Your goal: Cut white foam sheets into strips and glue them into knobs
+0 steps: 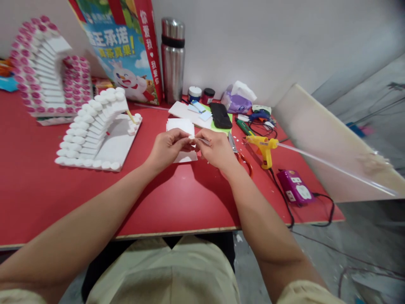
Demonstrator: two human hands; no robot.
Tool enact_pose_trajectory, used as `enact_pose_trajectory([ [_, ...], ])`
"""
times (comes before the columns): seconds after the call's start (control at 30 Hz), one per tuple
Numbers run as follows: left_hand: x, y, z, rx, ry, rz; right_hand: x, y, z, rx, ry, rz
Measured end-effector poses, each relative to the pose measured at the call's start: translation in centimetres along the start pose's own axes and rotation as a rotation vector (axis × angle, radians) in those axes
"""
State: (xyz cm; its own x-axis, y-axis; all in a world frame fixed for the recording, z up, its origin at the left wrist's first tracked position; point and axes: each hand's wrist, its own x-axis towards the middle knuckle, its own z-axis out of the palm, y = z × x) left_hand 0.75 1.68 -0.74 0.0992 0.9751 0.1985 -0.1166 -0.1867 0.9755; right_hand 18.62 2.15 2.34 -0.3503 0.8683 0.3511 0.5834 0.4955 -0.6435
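Note:
My left hand and my right hand meet above the middle of the red table, fingertips pinched together. Between them shows a small white piece, partly covered by the fingers. A thin pale strip runs along the fingers of my right hand; its kind is not clear. Beneath the hands lie white paper sheets. To the right of my right hand rest scissors with orange handles. On the left stands a white model staircase edged with white round pieces.
A yellow glue gun with a long clear stick lies right, near a purple power socket box and cables. Behind are a steel flask, a printed bag, two small jars, a black case, tissues and a pink-dotted model.

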Motion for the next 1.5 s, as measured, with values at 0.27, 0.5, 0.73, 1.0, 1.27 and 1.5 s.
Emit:
enact_pose_trajectory([
  [0.27, 0.5, 0.2, -1.2, -0.065, -0.124, -0.130, 0.1, 0.7, -0.4, 0.128, -0.085, 0.011],
  [0.5, 0.5, 0.2, -1.1, -0.011, -0.123, -0.025, -0.1, 0.0, 0.6, 0.180, -0.028, 0.109],
  [0.73, 0.7, -0.4, -1.5, 0.138, -0.062, 0.109, 1.0, -0.6, -0.6, 0.922, -0.257, 0.585],
  [1.0, 0.8, -0.3, -1.6, 0.209, -0.082, 0.165, 1.4, 0.2, -1.3, 1.430, -0.531, 0.777],
  [1.27, 0.7, 0.2, -1.3, 0.139, -0.069, 0.110, 0.8, -0.5, -1.0, 1.297, -0.396, 0.712],
  [1.5, 0.7, 0.3, -1.2, 0.107, -0.042, 0.070, 0.5, -0.8, -0.4, 0.709, -0.188, 0.424],
])
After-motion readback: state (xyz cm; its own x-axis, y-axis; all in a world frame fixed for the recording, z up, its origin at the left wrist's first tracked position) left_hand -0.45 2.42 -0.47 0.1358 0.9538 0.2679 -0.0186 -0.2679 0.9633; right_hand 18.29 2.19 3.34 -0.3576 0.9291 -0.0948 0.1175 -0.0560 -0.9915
